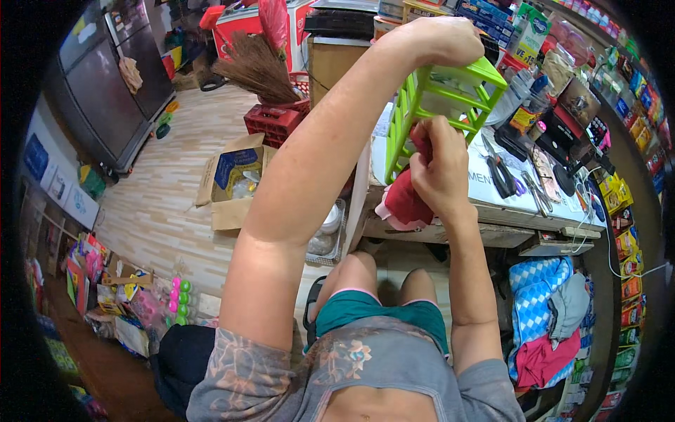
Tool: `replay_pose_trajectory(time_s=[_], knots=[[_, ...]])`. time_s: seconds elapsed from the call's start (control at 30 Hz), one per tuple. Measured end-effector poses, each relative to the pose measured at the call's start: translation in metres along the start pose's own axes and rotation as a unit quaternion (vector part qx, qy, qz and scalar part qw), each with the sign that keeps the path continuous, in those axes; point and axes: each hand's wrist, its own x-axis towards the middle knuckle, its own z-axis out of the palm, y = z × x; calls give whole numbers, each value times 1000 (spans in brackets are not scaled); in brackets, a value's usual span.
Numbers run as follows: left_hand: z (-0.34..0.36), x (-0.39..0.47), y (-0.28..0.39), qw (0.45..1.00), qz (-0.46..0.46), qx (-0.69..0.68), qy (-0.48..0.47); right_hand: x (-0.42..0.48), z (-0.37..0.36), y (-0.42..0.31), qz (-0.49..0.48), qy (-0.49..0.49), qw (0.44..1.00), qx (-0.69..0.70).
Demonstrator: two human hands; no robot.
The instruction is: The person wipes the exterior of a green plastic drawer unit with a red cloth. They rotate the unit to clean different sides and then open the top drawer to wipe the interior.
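A light-green plastic rack (482, 74) with open slatted sides stands at the left end of the white-topped table (480, 184). My left hand (448, 42) is curled over the rack's upper far edge; its fingertips are hidden. Between the bent fingers of my right hand (443, 163) is a red cloth (403, 203) with a pale pink edge. The cloth hangs below the hand, and part of it shows against the rack's near side. To the right of the rack lie a black-handled tool (501, 174) and several metal hand tools (537, 194).
Packaged goods (532, 31) crowd the table's far side. Left of the table are an open cardboard box (219, 176), a red crate (269, 124) and a stick broom (258, 68). Sachets (630, 287) hang at right, near a blue-and-white checked cloth (532, 311). A white cable (611, 258) trails off the table.
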Motion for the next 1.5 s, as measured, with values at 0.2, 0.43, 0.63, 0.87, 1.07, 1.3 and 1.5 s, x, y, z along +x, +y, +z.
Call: replay_pose_trajectory(time_s=[0.2,0.43,0.63,0.87,1.07,1.3,1.5], knots=[[-20,-24,10,975,-109,-190,38,-21,-8,2,31,-19,936,351],[-29,-33,6,976,-60,-209,15,-51,-48,-4,49,-194,971,135],[-31,-29,0,941,-52,-331,-36,-49,-38,32,-21,207,974,89],[-31,-32,-7,920,-59,-382,-64,-105,9,34,99,-11,994,54],[-32,-34,-9,915,-44,-394,-78,-106,-48,34,149,-129,955,220],[-31,-29,0,912,-107,-390,-72,-40,-89,23,20,192,958,211],[-31,-21,18,942,-125,-309,-40,23,-60,22,-154,213,959,-102]])
